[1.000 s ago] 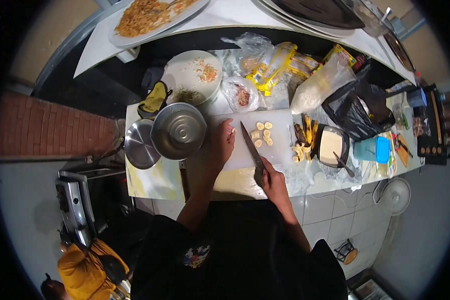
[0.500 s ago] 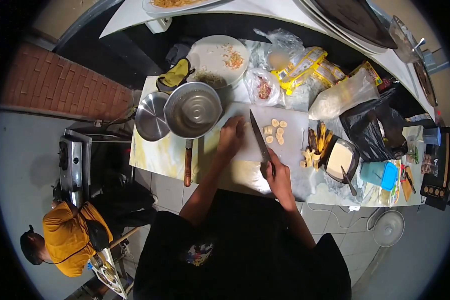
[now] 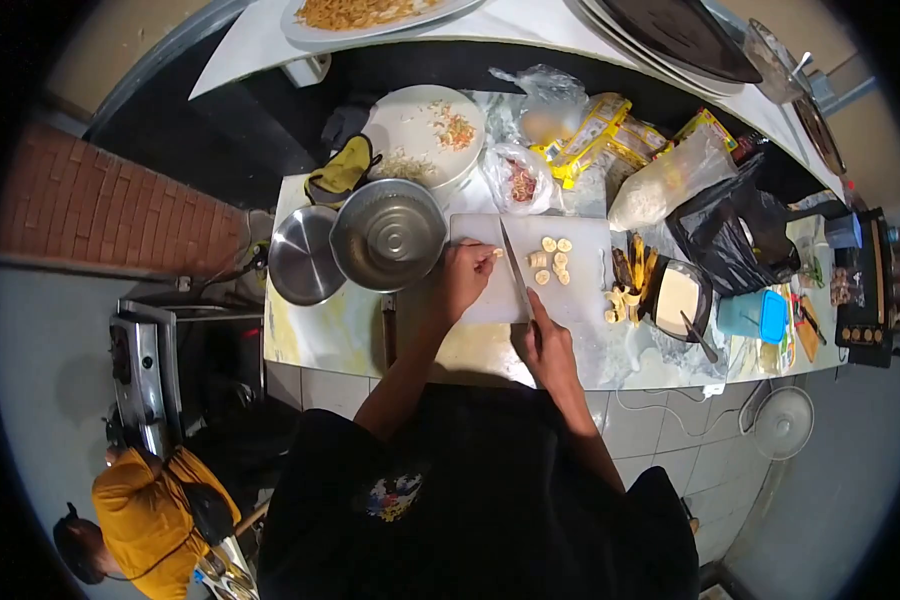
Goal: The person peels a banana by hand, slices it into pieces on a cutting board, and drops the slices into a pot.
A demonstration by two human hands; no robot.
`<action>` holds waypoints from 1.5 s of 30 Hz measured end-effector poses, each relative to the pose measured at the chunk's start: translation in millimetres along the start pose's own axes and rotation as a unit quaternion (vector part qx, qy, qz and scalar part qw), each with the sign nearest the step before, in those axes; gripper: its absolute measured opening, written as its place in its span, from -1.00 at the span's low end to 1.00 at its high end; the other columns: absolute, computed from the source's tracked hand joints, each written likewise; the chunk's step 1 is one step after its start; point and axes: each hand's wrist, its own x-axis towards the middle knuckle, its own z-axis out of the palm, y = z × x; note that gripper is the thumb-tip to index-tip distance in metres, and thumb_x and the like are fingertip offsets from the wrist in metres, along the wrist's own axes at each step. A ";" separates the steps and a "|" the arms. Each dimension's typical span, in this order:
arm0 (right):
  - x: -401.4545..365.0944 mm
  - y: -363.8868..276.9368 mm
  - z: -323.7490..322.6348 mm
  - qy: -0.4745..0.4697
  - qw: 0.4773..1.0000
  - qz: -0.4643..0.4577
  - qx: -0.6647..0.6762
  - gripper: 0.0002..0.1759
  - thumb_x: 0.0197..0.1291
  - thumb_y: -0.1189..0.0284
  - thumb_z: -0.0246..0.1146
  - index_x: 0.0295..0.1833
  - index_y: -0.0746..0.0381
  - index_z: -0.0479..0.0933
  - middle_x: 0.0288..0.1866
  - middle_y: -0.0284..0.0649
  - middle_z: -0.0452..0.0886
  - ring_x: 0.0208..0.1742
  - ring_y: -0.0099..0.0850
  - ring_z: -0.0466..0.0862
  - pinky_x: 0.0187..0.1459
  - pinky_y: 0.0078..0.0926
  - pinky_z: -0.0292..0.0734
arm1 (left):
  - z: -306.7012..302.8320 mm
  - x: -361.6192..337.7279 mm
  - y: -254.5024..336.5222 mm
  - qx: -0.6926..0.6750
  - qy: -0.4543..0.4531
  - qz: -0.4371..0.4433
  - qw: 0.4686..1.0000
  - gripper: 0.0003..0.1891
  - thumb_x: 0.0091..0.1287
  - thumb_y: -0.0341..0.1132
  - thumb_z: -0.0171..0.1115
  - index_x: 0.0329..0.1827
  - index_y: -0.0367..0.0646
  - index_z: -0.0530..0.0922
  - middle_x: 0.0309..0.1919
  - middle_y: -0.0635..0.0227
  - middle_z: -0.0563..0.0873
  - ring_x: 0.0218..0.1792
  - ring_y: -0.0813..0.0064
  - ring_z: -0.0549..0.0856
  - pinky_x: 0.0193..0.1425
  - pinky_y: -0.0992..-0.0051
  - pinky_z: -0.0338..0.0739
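Head view showed the right hand [image 3: 550,348] closed around the handle of a knife [image 3: 515,262] at the centre of the frame, blade pointing up the frame. Left hand [image 3: 467,276], just left of the blade, had its fingers drawn together, apparently pinching a small banana piece [image 3: 497,253]; the fingertip contact was too small to confirm. Banana slices [image 3: 560,261] lay right of the blade on a pale cutting board [image 3: 582,226].

Handling, as judged: knife stiff and fairly light, safely held by its handle only; banana light, soft, slightly slippery and easily crushed, best held gently by its sides, fingertips curled clear of the edge.
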 end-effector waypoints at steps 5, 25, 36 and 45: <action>3.4 -1.1 12.0 0.021 1.000 -0.008 -0.011 -0.23 0.18 0.70 0.12 0.54 0.15 0.25 -0.46 0.12 0.54 -0.47 0.04 0.57 -0.26 -0.21 0.55 | -1.1 6.4 -5.7 0.000 -0.006 -0.016 1.000 -0.79 0.24 -0.51 0.37 -0.06 -0.30 0.71 -0.27 0.09 0.74 -0.32 0.27 0.77 -0.19 0.44 0.68; 14.9 0.1 15.9 -0.033 0.999 0.016 0.005 -0.22 0.11 0.71 0.12 0.52 0.24 0.26 -0.28 0.23 0.60 -0.28 0.16 0.64 -0.17 -0.05 0.55 | 6.0 0.5 1.4 -0.044 0.023 -0.067 0.997 -0.84 0.29 -0.46 0.35 -0.13 -0.36 0.70 -0.33 0.04 0.79 -0.33 0.35 0.82 -0.18 0.46 0.68; 14.5 6.7 15.6 -0.055 0.998 0.001 -0.006 -0.19 0.10 0.71 0.14 0.54 0.23 0.22 -0.36 0.21 0.57 -0.33 0.13 0.62 -0.22 0.01 0.51 | 4.4 1.7 2.1 -0.052 0.017 -0.065 0.996 -0.85 0.31 -0.45 0.35 -0.14 -0.36 0.70 -0.33 0.06 0.80 -0.32 0.39 0.82 -0.20 0.47 0.68; 17.3 0.5 2.1 -0.089 0.996 0.019 0.009 -0.22 0.15 0.70 0.12 0.55 0.22 0.20 -0.34 0.20 0.59 -0.30 0.17 0.62 -0.20 0.05 0.48 | 1.8 3.8 1.6 -0.051 0.001 -0.054 0.997 -0.87 0.33 -0.47 0.33 -0.14 -0.34 0.69 -0.36 0.11 0.80 -0.32 0.48 0.80 -0.20 0.50 0.67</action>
